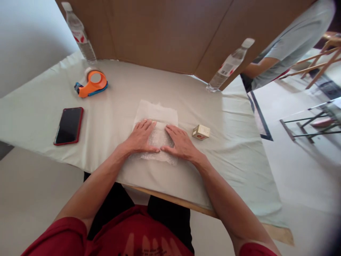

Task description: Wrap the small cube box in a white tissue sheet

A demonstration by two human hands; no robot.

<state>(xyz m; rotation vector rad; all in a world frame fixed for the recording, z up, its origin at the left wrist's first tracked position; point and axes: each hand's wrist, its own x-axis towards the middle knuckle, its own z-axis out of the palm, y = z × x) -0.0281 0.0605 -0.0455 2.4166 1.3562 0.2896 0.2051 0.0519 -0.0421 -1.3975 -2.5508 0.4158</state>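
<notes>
A sheet of bubble wrap (158,137) lies on the cloth-covered table in front of me, with a flat white layer (157,111) reaching out beyond my fingers. My left hand (142,137) rests flat on its left side, fingers stretched out and thumb pointing inward. On the right side my right hand (179,141) lies the same way, the two thumb tips almost meeting. Whether anything is under the wrap cannot be made out. Just right of my right hand sits a small cream-coloured box (201,132), apart from it.
An orange tape dispenser (93,84) and a red-cased phone (69,126) lie on the left. Water bottles stand at back left (80,35) and back right (229,67), before a tall cardboard panel (160,32). Beyond it, at right, is another person's grey sleeve (290,46).
</notes>
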